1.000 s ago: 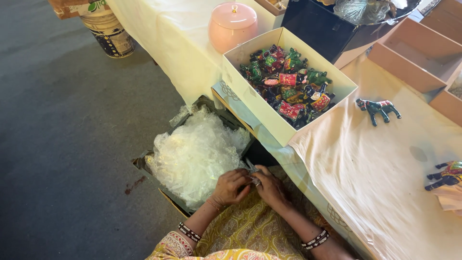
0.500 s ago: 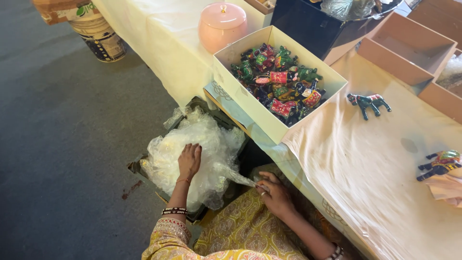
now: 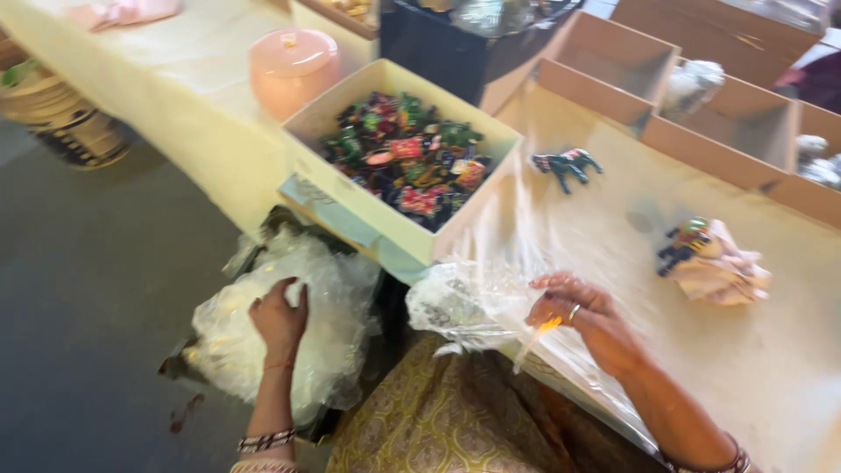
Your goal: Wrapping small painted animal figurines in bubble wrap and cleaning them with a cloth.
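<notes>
Two hands are busy with clear plastic wrap. Our left hand (image 3: 280,317) lies flat, fingers spread, on the big heap of clear plastic bags (image 3: 307,324) in the dark box on the floor, gripping nothing. Our right hand (image 3: 585,317) pinches one clear plastic sheet (image 3: 464,302) between thumb and fingers at the edge of the cloth-covered table (image 3: 771,368). Just beyond sits the cardboard box of colourful toys (image 3: 403,158), with a small painted horse figure (image 3: 565,164) to its right
</notes>
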